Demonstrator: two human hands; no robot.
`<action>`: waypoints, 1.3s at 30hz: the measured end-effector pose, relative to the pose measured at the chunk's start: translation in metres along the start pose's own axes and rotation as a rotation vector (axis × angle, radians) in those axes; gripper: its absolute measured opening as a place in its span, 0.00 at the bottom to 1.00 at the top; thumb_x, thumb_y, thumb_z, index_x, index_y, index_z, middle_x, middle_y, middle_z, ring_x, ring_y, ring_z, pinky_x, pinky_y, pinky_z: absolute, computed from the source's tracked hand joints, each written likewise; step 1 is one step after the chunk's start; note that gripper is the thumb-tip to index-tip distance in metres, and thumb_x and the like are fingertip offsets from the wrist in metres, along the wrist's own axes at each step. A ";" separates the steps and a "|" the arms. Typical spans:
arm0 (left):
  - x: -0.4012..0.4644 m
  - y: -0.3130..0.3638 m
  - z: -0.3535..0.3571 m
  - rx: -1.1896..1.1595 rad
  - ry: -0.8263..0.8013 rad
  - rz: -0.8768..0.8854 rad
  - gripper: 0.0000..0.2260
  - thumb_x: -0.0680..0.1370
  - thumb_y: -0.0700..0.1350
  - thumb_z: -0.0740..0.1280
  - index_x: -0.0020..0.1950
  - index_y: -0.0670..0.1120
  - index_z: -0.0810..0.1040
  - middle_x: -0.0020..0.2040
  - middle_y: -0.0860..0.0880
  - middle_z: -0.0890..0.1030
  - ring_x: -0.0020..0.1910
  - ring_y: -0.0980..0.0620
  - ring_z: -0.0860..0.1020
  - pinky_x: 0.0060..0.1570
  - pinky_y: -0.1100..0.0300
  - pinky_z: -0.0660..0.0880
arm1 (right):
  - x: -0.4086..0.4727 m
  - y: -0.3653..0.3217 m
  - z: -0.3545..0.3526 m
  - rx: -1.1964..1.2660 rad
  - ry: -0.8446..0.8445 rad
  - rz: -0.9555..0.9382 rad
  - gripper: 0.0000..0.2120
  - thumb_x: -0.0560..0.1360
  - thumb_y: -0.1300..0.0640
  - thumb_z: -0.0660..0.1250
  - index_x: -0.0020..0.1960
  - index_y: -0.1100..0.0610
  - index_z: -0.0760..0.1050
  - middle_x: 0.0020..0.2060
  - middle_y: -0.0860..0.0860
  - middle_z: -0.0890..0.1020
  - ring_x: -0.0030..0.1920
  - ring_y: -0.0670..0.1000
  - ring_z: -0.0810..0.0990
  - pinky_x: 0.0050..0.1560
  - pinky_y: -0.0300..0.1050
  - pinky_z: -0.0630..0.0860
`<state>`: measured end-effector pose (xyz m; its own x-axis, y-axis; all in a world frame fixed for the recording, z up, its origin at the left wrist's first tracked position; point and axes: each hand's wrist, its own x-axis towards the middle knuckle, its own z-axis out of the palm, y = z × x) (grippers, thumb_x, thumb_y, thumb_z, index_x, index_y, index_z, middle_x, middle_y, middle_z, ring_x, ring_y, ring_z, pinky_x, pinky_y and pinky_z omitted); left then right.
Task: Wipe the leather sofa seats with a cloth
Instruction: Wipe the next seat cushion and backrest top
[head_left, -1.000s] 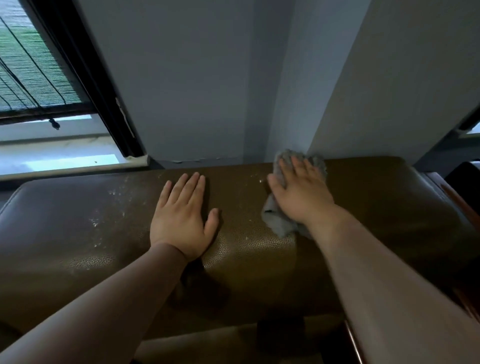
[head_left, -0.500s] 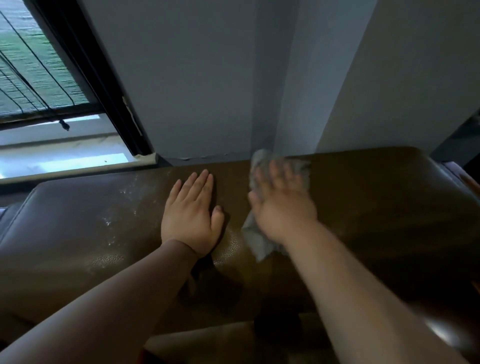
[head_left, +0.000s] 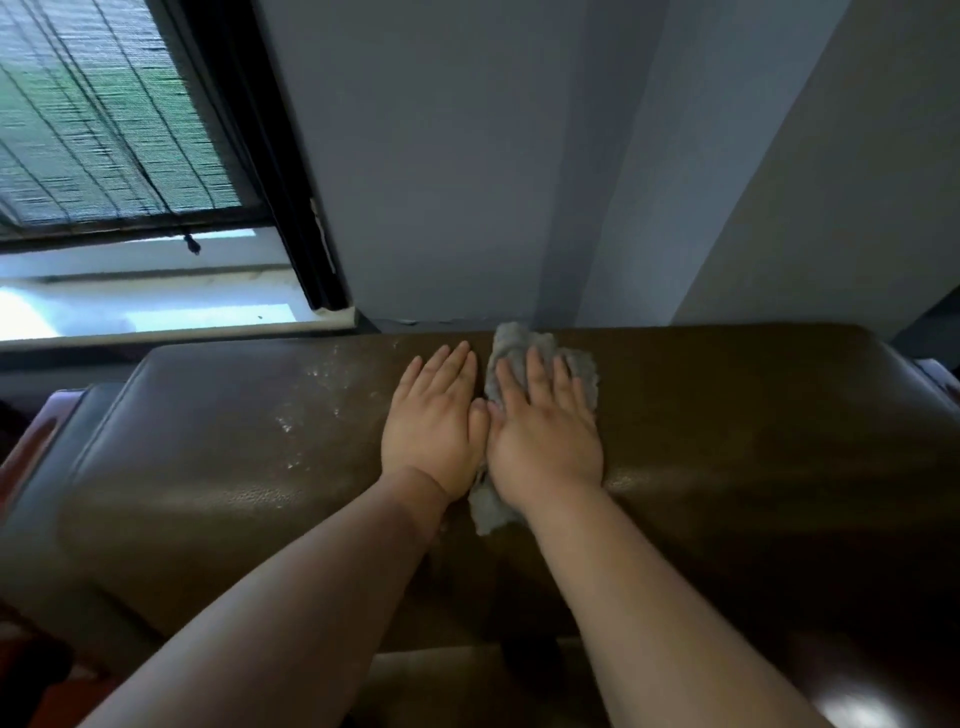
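A dark brown leather sofa cushion (head_left: 727, 441) fills the lower view, its top running along the wall. My right hand (head_left: 543, 436) presses flat, fingers straight, on a grey cloth (head_left: 514, 345) that sticks out beyond the fingertips and below the wrist. My left hand (head_left: 434, 431) lies flat on the bare leather right beside it, the two thumbs touching. White dusty specks (head_left: 311, 400) mark the leather left of my left hand.
A grey wall (head_left: 467, 182) rises directly behind the cushion, with a corner column to the right. A black-framed window (head_left: 270, 171) with a woven blind and a white sill (head_left: 156, 317) stands at the upper left. Reddish wooden sofa arms show at both edges.
My right hand has slid the cloth leftward along the cushion top until it meets my left hand. My left hand stayed flat in place.
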<state>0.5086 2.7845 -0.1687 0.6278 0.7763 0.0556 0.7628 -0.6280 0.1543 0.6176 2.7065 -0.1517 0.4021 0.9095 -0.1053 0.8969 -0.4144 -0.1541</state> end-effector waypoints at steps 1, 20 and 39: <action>0.000 0.000 0.000 -0.007 0.004 -0.005 0.35 0.81 0.57 0.38 0.85 0.47 0.57 0.86 0.50 0.57 0.84 0.52 0.53 0.84 0.50 0.45 | 0.001 -0.002 0.002 -0.002 0.005 -0.014 0.31 0.83 0.38 0.33 0.84 0.45 0.38 0.83 0.50 0.38 0.83 0.55 0.35 0.82 0.57 0.38; -0.101 -0.225 -0.056 0.063 0.010 -0.247 0.35 0.81 0.68 0.42 0.86 0.54 0.54 0.86 0.52 0.53 0.85 0.51 0.49 0.84 0.46 0.48 | -0.002 0.005 0.016 -0.048 0.142 0.009 0.31 0.84 0.39 0.36 0.85 0.45 0.46 0.85 0.48 0.46 0.84 0.51 0.44 0.82 0.49 0.40; -0.094 -0.236 -0.035 0.088 0.089 -0.240 0.34 0.81 0.65 0.44 0.86 0.55 0.55 0.86 0.52 0.54 0.85 0.50 0.50 0.84 0.47 0.46 | 0.054 -0.097 0.001 -0.022 -0.085 0.176 0.41 0.77 0.25 0.33 0.83 0.45 0.34 0.84 0.54 0.39 0.83 0.60 0.38 0.82 0.60 0.39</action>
<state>0.2639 2.8614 -0.1759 0.4141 0.9030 0.1146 0.9012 -0.4244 0.0873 0.5516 2.7957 -0.1435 0.5371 0.8167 -0.2111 0.8182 -0.5653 -0.1051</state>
